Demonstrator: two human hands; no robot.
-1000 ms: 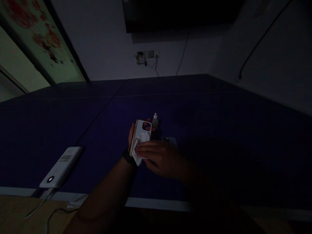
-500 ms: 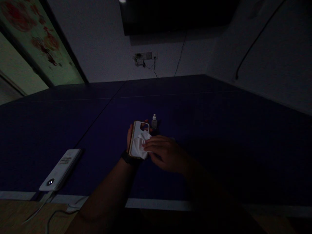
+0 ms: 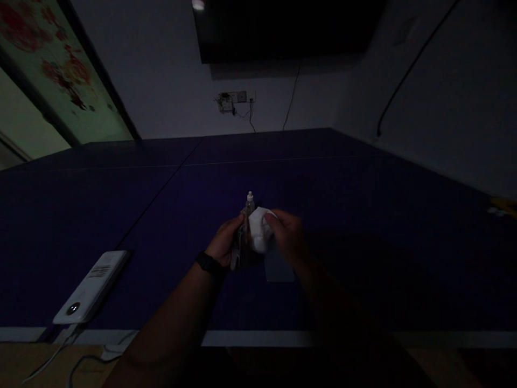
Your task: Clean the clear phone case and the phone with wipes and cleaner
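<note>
My left hand (image 3: 223,241) grips a phone case (image 3: 241,245), which is turned on its edge so that its side faces me. A crumpled white tissue (image 3: 258,229) is pinched in my right hand (image 3: 287,230), close against the case. Just behind the case stands a small dropper bottle (image 3: 250,202) with a white cap, its lower part covered by the case and tissue. Under my right hand, a flat grey phone-sized slab (image 3: 279,265) lies on the blue table (image 3: 169,280), partly hidden. The room is dark, and details of the fingers are dim.
A white power bank (image 3: 92,288) with a cable lies at the table's left front. A wall socket with plugs (image 3: 232,101) and a dark screen (image 3: 283,32) are on the far wall. Something yellow (image 3: 503,207) shows at the right edge.
The phone case has turned from back face up onto its edge. My right hand has lifted the tissue off the back and moved slightly right, uncovering more of the grey slab.
</note>
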